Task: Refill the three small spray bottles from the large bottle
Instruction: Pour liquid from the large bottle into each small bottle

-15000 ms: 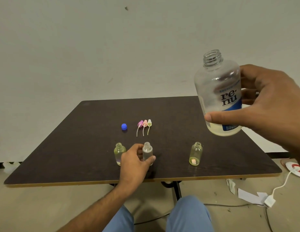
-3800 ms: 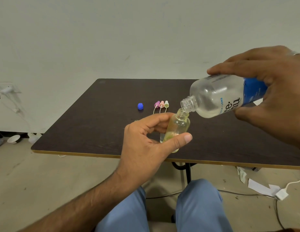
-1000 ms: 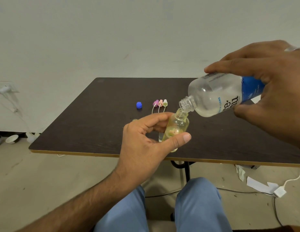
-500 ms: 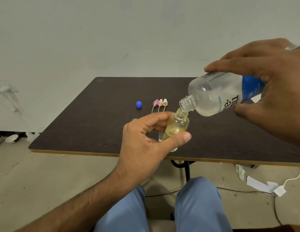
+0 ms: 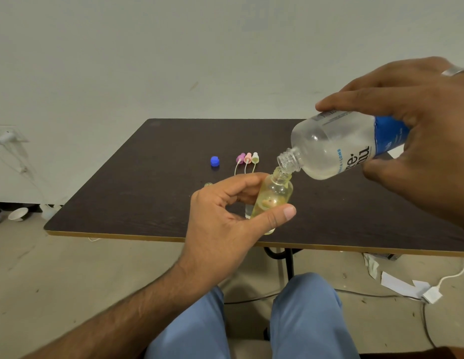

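Liquid risen in small bottle [image 5: 273,200], large bottle [image 5: 332,149] still tipped

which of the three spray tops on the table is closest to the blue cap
The purple spray top, at the left end of the row. The pink spray top and yellow spray top lie farther from the blue cap.

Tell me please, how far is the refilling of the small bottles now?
Done: all caps are off; the blue cap and three pastel spray tops lie on the dark table. In hand: the left hand holds a small yellowish bottle while the right hand tips the large clear bottle into its neck. Left: the other small bottles are mostly hidden, so their levels are unclear; the spray tops go back on.
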